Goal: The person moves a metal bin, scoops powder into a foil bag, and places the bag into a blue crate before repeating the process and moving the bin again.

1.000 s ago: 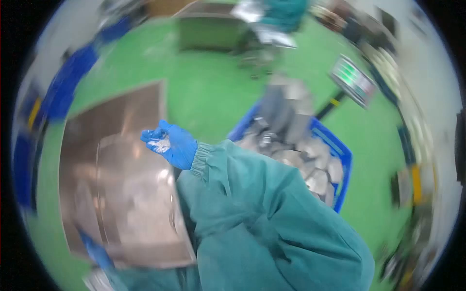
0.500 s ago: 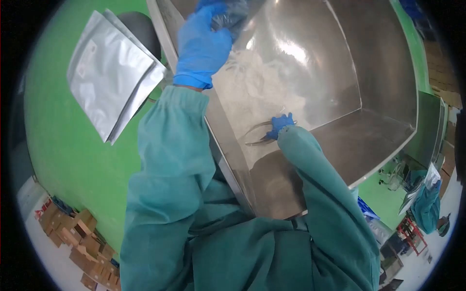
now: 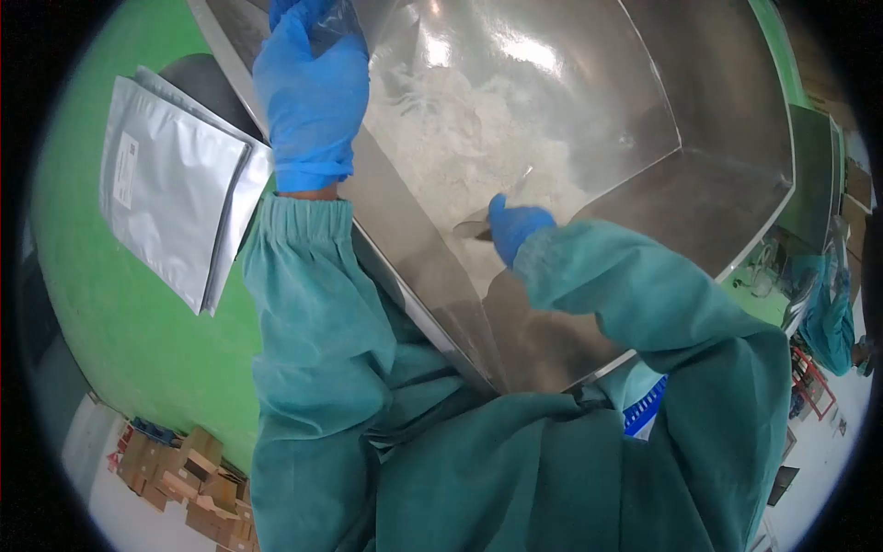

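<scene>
My left hand (image 3: 313,106), in a blue glove, is closed on a clear plastic bag (image 3: 338,23) over the left rim of the steel bin. Much of the bag lies beyond the top of the view. Down inside the bin, my gloved right hand (image 3: 520,230) grips a metal scoop (image 3: 471,230). The scoop's blade is partly sunk in the white powder (image 3: 451,147), and its handle is hidden by the fingers. The powder is spread over the floor of the steel bin (image 3: 727,207).
Silver foil pouches (image 3: 170,189) lie on the green surface (image 3: 74,239) left of the bin, beside a dark round object (image 3: 207,87). Cardboard boxes (image 3: 198,469) are stacked at lower left. Another person's green sleeve (image 3: 828,317) shows at far right.
The view has shifted. My left hand, still with the plastic bag, appears farther left and a little lower. My right hand has turned with the scoop, whose blade now shows less above the powder.
</scene>
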The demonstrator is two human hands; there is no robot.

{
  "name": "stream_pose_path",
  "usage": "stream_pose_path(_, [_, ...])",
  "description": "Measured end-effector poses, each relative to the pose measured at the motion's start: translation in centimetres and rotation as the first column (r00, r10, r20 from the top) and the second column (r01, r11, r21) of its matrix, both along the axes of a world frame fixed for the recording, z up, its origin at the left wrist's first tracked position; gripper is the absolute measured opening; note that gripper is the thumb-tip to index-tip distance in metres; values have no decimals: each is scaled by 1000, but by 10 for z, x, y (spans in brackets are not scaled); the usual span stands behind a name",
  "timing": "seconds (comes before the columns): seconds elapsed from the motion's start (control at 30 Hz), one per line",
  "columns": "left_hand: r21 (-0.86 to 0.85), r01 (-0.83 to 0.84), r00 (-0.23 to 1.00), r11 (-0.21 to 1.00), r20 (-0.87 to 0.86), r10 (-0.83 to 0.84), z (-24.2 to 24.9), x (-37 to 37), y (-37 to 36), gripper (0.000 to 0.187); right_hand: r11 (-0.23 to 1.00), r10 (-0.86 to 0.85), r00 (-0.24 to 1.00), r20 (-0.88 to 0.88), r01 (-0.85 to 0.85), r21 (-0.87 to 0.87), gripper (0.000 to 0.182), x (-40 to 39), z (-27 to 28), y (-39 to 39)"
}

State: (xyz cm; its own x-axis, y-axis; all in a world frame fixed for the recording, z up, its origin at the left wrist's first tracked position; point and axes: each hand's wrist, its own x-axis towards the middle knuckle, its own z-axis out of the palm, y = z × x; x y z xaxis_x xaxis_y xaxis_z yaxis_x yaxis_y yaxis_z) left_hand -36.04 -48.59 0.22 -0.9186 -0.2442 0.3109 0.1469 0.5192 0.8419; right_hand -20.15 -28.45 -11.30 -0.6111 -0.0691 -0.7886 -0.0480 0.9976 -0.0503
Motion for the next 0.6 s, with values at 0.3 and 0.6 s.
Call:
stream_pose_path(0.3, [-142, -147, 987, 979, -83, 137, 17, 5, 7, 31, 938, 94, 872, -480, -239, -251, 46, -266, -93, -34])
stream_pose_path(0.6, [-21, -260, 962, 965, 80, 261, 16, -2, 6, 20, 848, 162, 956, -245, -262, -461, 53, -271, -144, -70])
